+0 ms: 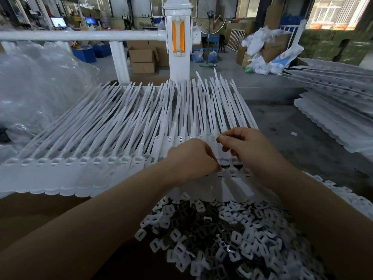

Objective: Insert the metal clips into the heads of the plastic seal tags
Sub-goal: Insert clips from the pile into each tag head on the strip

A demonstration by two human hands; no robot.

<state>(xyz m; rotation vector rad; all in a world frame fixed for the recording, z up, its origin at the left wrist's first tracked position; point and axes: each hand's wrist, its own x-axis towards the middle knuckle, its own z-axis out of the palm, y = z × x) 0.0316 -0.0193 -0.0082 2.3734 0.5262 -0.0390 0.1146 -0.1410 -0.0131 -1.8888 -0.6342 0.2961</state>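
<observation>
Head view: hands [218, 156] over tag heads [234, 171], fingertips + clip hidden.

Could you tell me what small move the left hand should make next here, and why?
Probably press down where its fingertips already meet the row of seal tag heads. The left hand pinches at a slot there, seemingly seating a clip, though the clip itself is too small to see. The right hand hovers just above, fingers curled, and the clip pile lies near.
</observation>
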